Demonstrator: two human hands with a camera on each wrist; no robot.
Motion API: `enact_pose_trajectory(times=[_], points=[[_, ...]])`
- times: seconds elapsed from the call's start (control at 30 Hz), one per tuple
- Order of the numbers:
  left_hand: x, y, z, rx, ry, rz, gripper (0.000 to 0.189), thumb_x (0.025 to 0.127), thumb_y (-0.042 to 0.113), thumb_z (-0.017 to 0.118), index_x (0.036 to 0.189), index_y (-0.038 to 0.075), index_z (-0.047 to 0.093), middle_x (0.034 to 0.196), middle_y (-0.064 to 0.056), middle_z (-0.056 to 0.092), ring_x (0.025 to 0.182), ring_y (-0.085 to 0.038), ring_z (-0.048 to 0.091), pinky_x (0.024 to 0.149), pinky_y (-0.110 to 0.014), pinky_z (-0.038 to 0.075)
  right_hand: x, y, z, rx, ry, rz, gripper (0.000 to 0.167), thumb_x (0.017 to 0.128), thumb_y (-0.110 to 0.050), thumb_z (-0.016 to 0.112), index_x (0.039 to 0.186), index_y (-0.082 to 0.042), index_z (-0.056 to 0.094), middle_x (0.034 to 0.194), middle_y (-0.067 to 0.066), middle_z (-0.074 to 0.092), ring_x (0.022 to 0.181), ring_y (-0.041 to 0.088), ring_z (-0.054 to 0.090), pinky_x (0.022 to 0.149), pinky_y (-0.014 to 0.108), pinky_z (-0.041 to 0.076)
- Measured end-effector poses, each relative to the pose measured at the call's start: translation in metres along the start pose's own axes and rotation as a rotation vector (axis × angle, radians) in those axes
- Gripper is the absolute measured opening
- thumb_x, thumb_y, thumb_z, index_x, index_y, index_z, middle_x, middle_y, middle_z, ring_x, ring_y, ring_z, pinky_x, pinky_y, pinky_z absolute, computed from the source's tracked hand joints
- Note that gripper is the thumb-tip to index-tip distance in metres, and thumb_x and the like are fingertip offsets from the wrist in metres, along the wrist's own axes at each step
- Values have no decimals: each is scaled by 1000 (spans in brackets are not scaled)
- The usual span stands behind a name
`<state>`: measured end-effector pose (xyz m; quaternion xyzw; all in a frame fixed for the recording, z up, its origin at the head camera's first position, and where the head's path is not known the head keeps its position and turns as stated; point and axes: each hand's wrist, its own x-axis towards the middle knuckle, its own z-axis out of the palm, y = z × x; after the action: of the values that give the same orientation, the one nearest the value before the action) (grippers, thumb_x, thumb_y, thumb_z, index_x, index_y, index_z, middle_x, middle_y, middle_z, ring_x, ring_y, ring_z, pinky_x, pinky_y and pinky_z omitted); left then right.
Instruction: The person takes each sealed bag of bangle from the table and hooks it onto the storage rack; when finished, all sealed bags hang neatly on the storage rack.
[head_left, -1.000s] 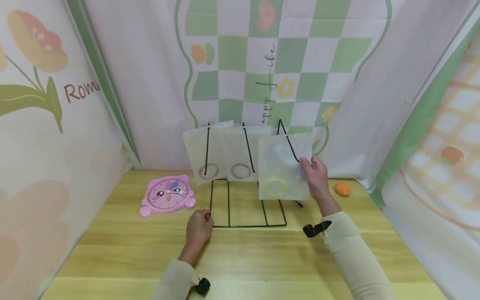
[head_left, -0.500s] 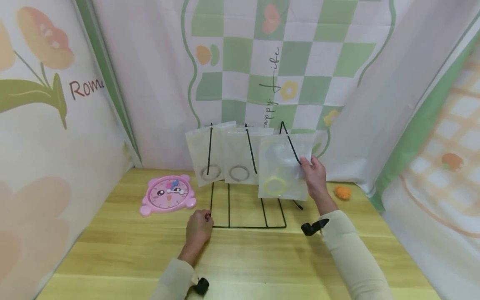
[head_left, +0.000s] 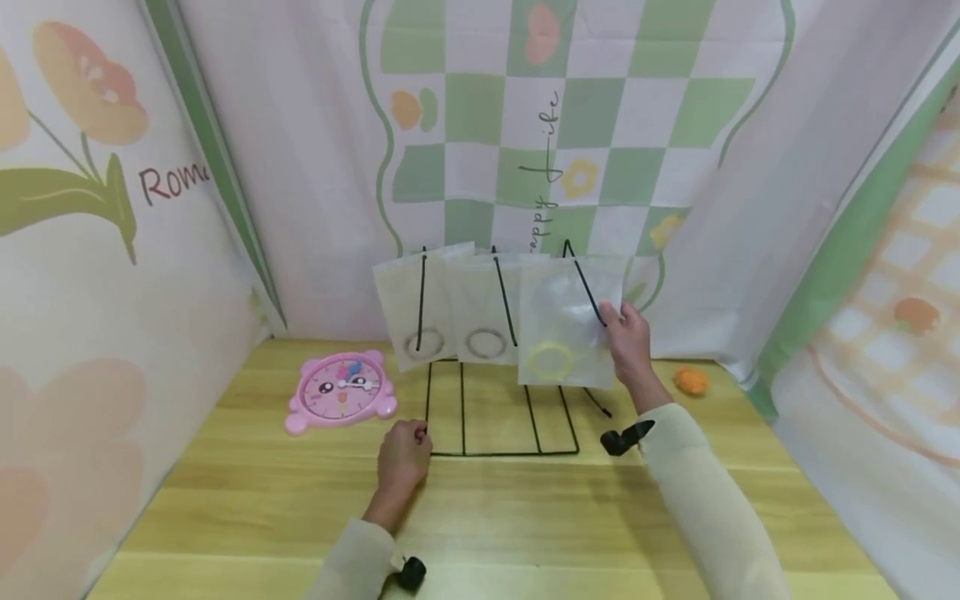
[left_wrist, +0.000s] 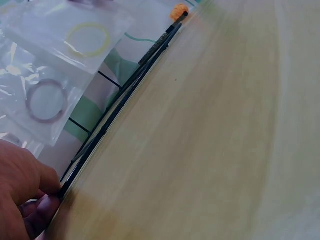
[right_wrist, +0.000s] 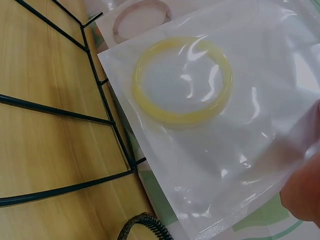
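Observation:
My left hand (head_left: 402, 460) pinches the front left corner of a black wire rack (head_left: 510, 454) on the table. The thumb and fingers of my right hand (head_left: 632, 343) pinch the right edge of a clear plastic bag (head_left: 555, 317) beside the tip of the rack's right prong. Inside that bag is a yellow bangle (right_wrist: 175, 119), plain in the right wrist view. The prong passes in front of the bag from near its top. Two more bags, left (head_left: 400, 304) and middle (head_left: 480, 292), hang on the other prongs, each holding a greyish-brown bangle.
A pink toy clock (head_left: 341, 390) lies left of the rack. Farther right sits a small orange object (head_left: 690, 381). In the right wrist view a black ribbed curved piece (right_wrist: 142, 220) shows at the bottom. A patterned curtain (head_left: 525, 108) stands behind the table (head_left: 487, 525).
My right hand has risen slightly, and the bag with the yellow bangle has come up with it. The left hand keeps its hold on the rack corner. The head view has shifted a little.

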<state>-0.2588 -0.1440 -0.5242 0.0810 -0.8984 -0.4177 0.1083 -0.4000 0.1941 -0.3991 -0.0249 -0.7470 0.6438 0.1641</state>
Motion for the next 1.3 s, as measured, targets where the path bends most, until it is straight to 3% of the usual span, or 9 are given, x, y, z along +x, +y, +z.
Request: enact_pose_trajectory(times=[0.13,0.43,0.67,1.03,1.3], points=[[1,1,0,2,11,3,27,83,4,65,109,3,72,97,-13,69,79,-21,64,69,-36,57,5,-1,2,-4,5,19,46,92,-47,61,118,-9,61,98,-7,58,85,8,54,68,18,47],[-2,-2,5,6,20,-2,27,82,4,67,108,4,73,96,-11,69,81,-22,64,71,-37,57,13,1,9,22,16,28,37,93,-45,61,111,-13,62,99,-7,55,88,8,49,73,21,42],[-1,-2,6,17,35,17,26,82,4,67,107,4,73,94,-11,69,80,-22,65,71,-36,57,20,4,12,31,11,39,31,93,-46,59,92,-16,54,84,-4,47,75,9,43,58,19,36],[1,-3,3,15,40,8,26,81,4,68,107,5,73,93,-10,69,79,-21,64,69,-36,57,32,6,18,-29,26,-5,31,92,-49,60,100,-20,61,88,-7,56,77,8,49,64,19,42],[-1,-1,3,5,39,20,25,81,3,68,105,4,74,96,-12,70,80,-22,65,69,-36,57,35,6,11,-121,45,-40,41,91,-53,59,82,-15,48,64,-10,39,63,9,40,55,22,35]])
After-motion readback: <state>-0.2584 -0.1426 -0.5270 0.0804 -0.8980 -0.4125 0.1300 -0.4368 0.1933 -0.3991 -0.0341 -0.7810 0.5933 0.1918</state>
